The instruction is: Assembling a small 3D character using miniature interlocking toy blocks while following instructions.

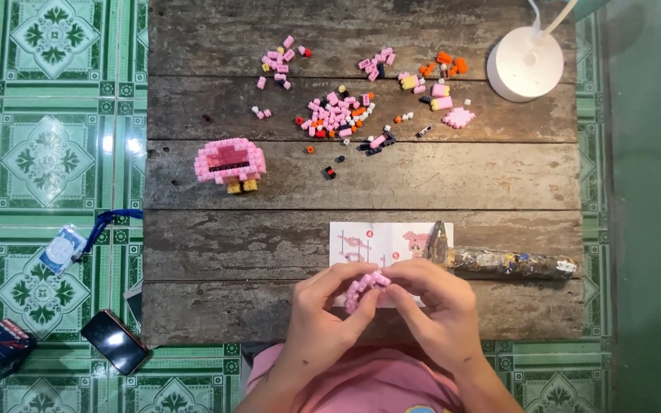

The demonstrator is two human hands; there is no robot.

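A small pink brick assembly (pixel 364 286) is pinched between both hands just above the near edge of the wooden plank table (pixel 284 191), over the lower part of the printed instruction sheet (pixel 372 243). The left hand (pixel 321 317) is closed on its lower left end with thumb and forefinger, and the right hand (pixel 434 306) is closed on its upper right end, fingers curled over it. A joining or pressing step appears to be in hand: the piece is being squeezed from both ends, as if a brick were being seated. The next move would probably call for a fresh brick to be picked from the loose brick pile (pixel 337 115) at the far side of the table, so one hand would have to be freed while the other keeps the hold.

The assembly is curved, with its long axis running diagonally from lower left to upper right. Which face is turned upward cannot be told at this size.

A finished pink brick model (pixel 229 162) stands well apart to the left, and a worn cylindrical tool (pixel 499 261) lies just beside the right hand
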